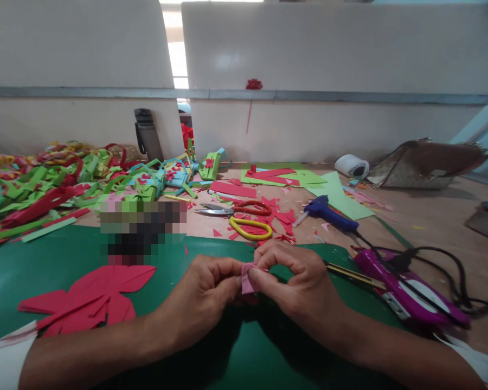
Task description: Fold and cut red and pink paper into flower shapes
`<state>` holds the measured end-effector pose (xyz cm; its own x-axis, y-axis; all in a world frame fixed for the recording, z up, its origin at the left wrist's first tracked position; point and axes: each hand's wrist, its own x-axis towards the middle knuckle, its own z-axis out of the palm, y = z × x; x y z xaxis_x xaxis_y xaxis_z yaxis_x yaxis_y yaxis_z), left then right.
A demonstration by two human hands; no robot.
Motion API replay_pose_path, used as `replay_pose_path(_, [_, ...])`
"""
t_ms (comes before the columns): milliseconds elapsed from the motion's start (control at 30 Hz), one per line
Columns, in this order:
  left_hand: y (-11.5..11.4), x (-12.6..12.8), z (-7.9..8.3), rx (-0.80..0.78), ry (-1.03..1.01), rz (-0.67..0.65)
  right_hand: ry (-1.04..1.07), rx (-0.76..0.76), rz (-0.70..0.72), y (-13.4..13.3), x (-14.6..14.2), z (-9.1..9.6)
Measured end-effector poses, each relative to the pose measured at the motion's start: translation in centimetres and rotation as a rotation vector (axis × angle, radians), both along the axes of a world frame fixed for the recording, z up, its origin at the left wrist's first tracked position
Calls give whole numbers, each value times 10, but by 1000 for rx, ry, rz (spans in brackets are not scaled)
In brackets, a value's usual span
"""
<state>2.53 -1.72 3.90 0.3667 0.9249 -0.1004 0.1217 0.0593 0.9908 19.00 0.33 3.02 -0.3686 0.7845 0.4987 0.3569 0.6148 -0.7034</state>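
My left hand (205, 292) and my right hand (299, 281) meet over the green cutting mat (65, 254). Both pinch a small folded pink paper piece (248, 278) between their fingertips. A red cut-out paper shape (91, 298) lies on the mat left of my left forearm. Just beyond my hands lie scissors with red and yellow handles (246, 216) among red paper scraps (282, 216).
A blue glue gun (329, 213) and a purple device with black cords (406, 292) sit at the right. A heap of green, red and blue paper strips (52, 184) fills the left. Green and red sheets (293, 177), a white tape roll (352, 165), a dark bottle (146, 132) and a bag (423, 162) stand behind.
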Motion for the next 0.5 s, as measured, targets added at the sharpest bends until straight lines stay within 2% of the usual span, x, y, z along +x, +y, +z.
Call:
replay_pose_path(200, [-1,-2,-2,-12,-20,-14,5,6,10,0,0,1])
replay_pose_path(400, [1,-3,-7,215,102,33,3,-10,5,-2,1,0])
replay_pose_path(500, [1,-4,-6,307,158,38,1,-88,-20,-3,2,2])
